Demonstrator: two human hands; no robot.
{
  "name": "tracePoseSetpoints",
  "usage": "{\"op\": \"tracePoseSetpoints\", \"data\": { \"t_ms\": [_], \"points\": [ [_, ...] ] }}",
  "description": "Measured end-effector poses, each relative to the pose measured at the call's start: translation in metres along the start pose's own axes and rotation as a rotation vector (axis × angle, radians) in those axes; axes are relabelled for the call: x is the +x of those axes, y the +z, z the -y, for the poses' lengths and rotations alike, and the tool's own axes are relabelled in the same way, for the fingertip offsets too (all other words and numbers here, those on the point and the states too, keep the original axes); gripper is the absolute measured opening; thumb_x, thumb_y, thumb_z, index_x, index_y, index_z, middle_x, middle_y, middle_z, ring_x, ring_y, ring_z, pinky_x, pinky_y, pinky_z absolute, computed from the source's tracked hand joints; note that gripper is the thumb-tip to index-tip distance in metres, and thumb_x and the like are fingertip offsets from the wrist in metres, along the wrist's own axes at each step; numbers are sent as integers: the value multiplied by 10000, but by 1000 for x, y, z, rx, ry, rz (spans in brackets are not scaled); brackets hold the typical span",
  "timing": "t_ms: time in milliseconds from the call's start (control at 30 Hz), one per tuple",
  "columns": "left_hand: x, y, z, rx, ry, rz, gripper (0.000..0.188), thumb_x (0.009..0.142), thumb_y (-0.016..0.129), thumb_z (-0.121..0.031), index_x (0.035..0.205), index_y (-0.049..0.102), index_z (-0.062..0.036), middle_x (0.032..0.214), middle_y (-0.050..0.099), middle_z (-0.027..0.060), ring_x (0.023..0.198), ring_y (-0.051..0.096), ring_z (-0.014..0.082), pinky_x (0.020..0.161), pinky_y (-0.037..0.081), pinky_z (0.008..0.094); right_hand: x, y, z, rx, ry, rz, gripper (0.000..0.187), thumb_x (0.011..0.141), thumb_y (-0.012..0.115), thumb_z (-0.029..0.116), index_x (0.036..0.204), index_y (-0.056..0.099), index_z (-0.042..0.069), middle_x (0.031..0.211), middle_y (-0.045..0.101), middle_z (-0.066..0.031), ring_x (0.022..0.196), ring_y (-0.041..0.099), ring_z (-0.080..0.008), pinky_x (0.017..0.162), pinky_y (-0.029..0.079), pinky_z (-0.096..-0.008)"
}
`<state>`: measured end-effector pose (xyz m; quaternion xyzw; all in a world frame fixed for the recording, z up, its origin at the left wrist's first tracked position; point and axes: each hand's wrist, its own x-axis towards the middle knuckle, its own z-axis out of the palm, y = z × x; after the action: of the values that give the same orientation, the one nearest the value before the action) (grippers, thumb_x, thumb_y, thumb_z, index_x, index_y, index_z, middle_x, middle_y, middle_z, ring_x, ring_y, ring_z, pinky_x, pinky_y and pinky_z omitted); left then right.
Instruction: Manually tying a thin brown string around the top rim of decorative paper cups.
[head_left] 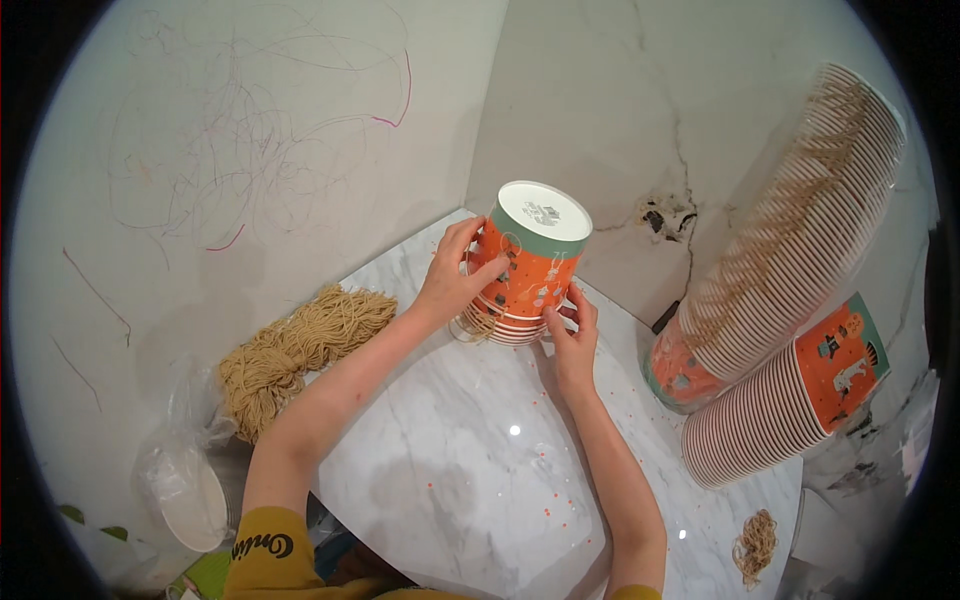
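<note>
Upside down near the table's far corner stands a short stack of orange paper cups point(525, 275) with a green band and a white base on top. My left hand point(455, 268) grips its left side, thumb across the front and fingers behind. A thin loop of tan string point(511, 245) shows beside that thumb. More tan string point(478, 322) hangs around the stacked rims at the lower left; how it is fastened I cannot tell. Low on the right side, my right hand point(573, 335) holds the rims between thumb and curled fingers. Some fingertips are hidden behind the cups.
A thick hank of tan string point(300, 352) lies at the left edge. On the right, a tall leaning stack of cups point(800, 225) rises beside a lying stack point(760, 420). A small string tangle point(755, 548) sits near right. Orange specks dot the marbled table point(450, 440); walls border it behind.
</note>
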<state>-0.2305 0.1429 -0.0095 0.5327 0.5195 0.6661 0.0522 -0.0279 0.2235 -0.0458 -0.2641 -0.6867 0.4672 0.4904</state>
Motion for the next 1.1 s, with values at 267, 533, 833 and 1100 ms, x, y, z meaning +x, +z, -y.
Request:
{"op": "tracePoseSetpoints", "data": {
  "t_ms": [267, 533, 833, 1100],
  "points": [
    [-3, -3, 4, -84, -11, 39, 676, 873, 750, -301, 1399, 472, 21, 1383, 481, 156, 1249, 515, 269, 1030, 465, 387, -2, -2, -6, -62, -7, -42, 584, 908, 736, 214, 1432, 514, 82, 1284, 467, -87, 1056, 539, -181, 866, 514, -326],
    [-3, -4, 14, -118, -70, 28, 686, 886, 729, -332, 1417, 460, 10, 1401, 469, 159, 1250, 500, 265, 1071, 414, 389, -5, 6, 1, 307, 162, -78, 507, 922, 705, 110, 1382, 536, -20, 1190, 608, -80, 1031, 573, -137, 870, 504, -287],
    [-6, -3, 23, -151, -109, 50, 693, 914, 700, -361, 1434, 439, 14, 1411, 461, 165, 1283, 471, 267, 1097, 383, 382, -16, 1, -13, 111, 112, -87, 387, 895, 660, 18, 1280, 629, 2, 1183, 573, -54, 1024, 555, -143, 890, 483, -292],
    [-12, 2, 36, -132, -169, 64, 750, 944, 646, -436, 1478, 385, 22, 1445, 427, 193, 1356, 422, 274, 1139, 334, 379, -25, 4, -7, -26, 78, -73, 411, 872, 666, 14, 1274, 649, 94, 1219, 523, -43, 1076, 517, -156, 869, 472, -279]
  ]
}}
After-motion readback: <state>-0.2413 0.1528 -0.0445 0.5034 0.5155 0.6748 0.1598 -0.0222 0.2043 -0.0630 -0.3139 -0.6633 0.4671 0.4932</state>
